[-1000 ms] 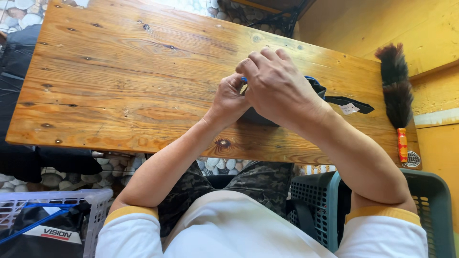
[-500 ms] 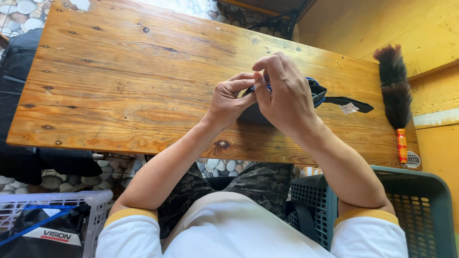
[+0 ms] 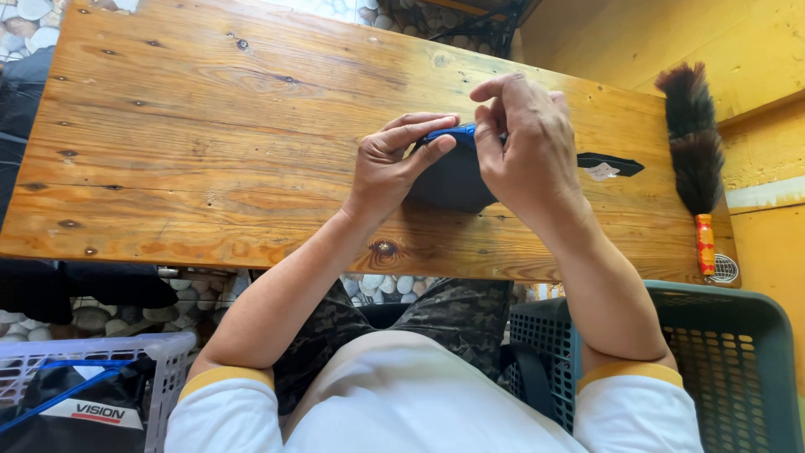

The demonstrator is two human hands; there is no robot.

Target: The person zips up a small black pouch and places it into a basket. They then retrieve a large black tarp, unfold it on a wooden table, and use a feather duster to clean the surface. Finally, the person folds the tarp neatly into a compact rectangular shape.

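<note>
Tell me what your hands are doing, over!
Left hand and right hand both pinching the dark cloth item on the wooden table. Feather duster off right, clear.

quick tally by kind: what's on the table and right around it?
Dark cloth items: 2 (bundle in left hand and right hand; strip)
Feather dusters: 1
Baskets: 2 (green, white)
Total: 5

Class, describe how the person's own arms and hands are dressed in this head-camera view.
Both the left hand and right hand are bare: no gloves, rings or watch visible. The forearms are uncovered. Short white sleeves end in yellow-orange cuff bands above the elbows.
</note>
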